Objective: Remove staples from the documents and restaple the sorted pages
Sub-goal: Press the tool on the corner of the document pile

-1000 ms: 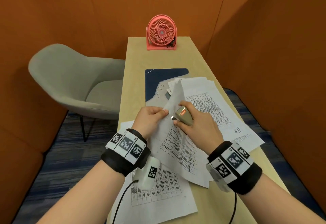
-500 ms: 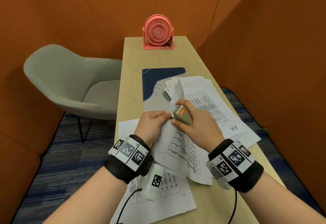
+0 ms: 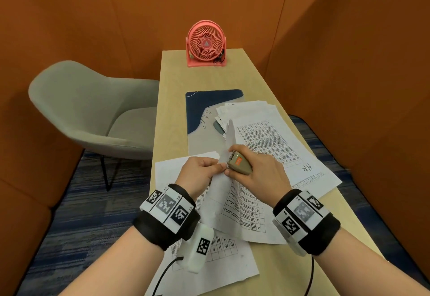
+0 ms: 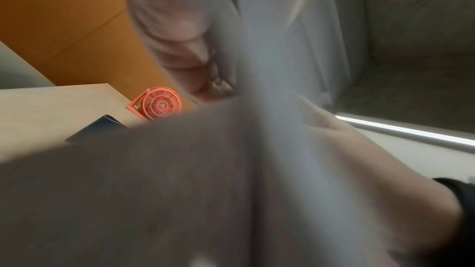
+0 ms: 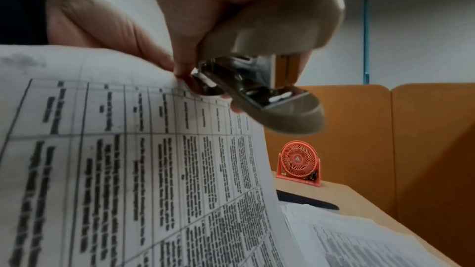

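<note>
Hands closer together than second ago; paper corner now folded up steeper, stapler nose right at it.

Left hand pinches paper at corner, fingers curled on sheet. Right hand wraps stapler, fingers clamped round body, tip at same corner.

Held paper mid-frame, raised off surface; more pages lie at right.

Paper light, floppy, tears easy: hold close to corner, near staple. Stapler small, hard, smooth: grip body firm.
</note>
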